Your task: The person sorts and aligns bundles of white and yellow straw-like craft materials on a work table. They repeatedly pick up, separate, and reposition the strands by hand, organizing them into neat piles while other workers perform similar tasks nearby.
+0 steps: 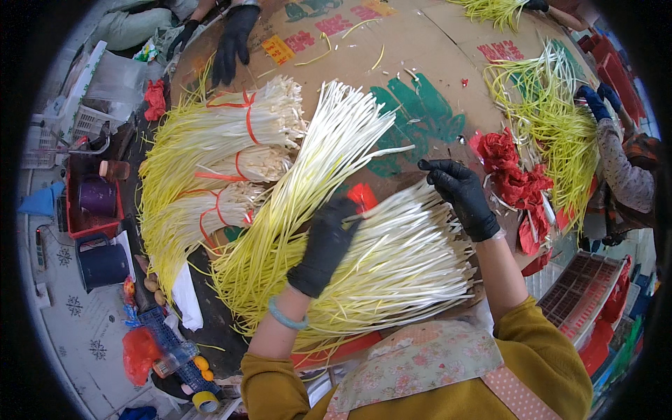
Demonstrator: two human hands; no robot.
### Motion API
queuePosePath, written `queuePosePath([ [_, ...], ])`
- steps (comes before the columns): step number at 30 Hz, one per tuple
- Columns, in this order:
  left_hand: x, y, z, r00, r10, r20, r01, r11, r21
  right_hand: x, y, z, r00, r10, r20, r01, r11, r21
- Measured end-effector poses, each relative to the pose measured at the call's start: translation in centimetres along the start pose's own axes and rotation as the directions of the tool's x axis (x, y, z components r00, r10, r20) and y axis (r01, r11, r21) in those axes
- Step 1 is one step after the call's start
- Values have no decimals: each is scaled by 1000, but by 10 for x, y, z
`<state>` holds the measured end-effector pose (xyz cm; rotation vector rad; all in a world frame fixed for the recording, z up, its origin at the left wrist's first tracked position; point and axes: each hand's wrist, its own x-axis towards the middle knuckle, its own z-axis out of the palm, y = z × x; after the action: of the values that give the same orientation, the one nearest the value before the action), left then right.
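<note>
Both my hands wear black gloves. My left hand (331,244) is over the left part of a wide loose pile of yellow-white garlic chives (399,268); it is blurred, and whether its fingers hold a stem cannot be made out. At the pile's far right corner, by the white stem ends, my right hand (452,184) has its thumb and fingertips close together; stems reach up to it. A second loose bunch of chives (336,136) lies slantwise beyond my left hand. Left of that are several bundles (231,121) tied with red bands. A red scrap (362,197) lies between my hands.
A co-worker's black-gloved hand (231,50) rests at the upper left. Another person's blue-gloved hands (596,102) touch yellow chives (556,131) at the right. Crumpled red wrapping (517,173) lies right of my right hand. A blue mug (102,261) and a red basin (94,228) stand at the left.
</note>
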<state>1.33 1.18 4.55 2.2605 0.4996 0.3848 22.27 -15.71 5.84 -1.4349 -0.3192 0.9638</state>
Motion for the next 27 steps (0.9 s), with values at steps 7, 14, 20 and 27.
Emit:
queuePosePath([
  [7,47,-42,-57,971,-187,-151,221,941,257,1,4,-1,998,14,53,-14,1000,1],
  [14,40,-38,-62,865,-464,191,496,734,-463,-4,10,-8,998,48,43,-49,998,32],
  [20,42,-50,-63,868,-461,187,497,790,-359,-4,-13,1,998,-9,56,12,999,-43],
  [27,36,-52,-65,894,-417,162,447,829,-336,11,-20,38,969,-163,186,188,974,-126],
])
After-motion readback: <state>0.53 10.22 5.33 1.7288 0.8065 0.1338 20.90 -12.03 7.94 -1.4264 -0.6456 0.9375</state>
